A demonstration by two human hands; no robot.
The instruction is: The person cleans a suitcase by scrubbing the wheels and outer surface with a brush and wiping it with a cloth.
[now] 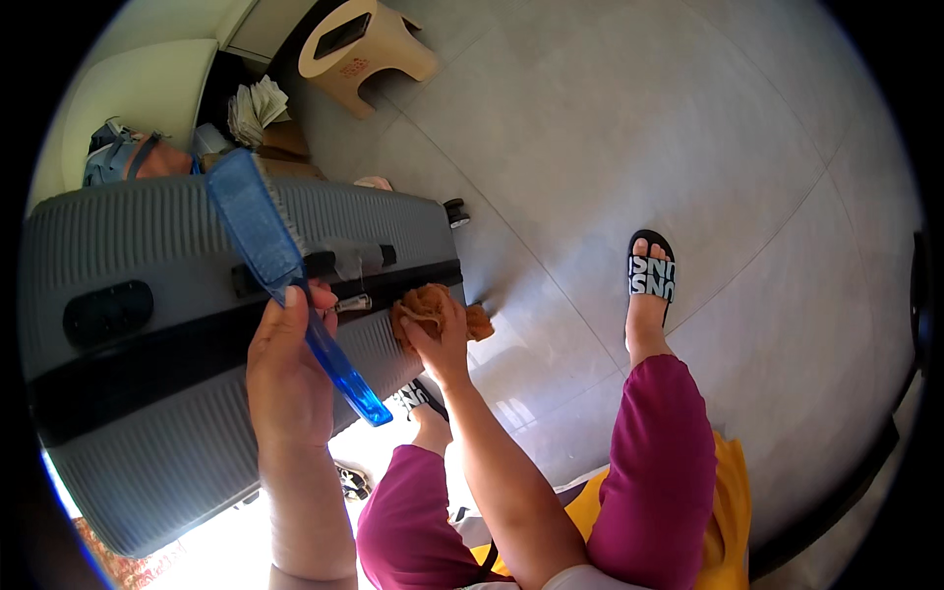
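My left hand (285, 379) is closed around the handle of a blue, see-through brush (254, 221), whose pale bristles run along one edge. Under the brush lies a grey ribbed suitcase (157, 442) with a black band along its middle and a black handle (376, 258) on the side facing up. My right hand (442, 344) grips a crumpled brown cloth (423, 303) and presses it to the suitcase near its right end. A metal zipper pull (354, 303) sits between the two hands. The brush covers part of the suitcase handle.
Beyond the suitcase, a beige stool (393, 59) bears a dark phone (342, 35). A pale sofa (138, 88) holds a blue and pink bag (133, 157). Papers (258, 106) stand beside it. Grey tiles (551, 147) cover the floor; my sandalled foot (649, 270) rests there.
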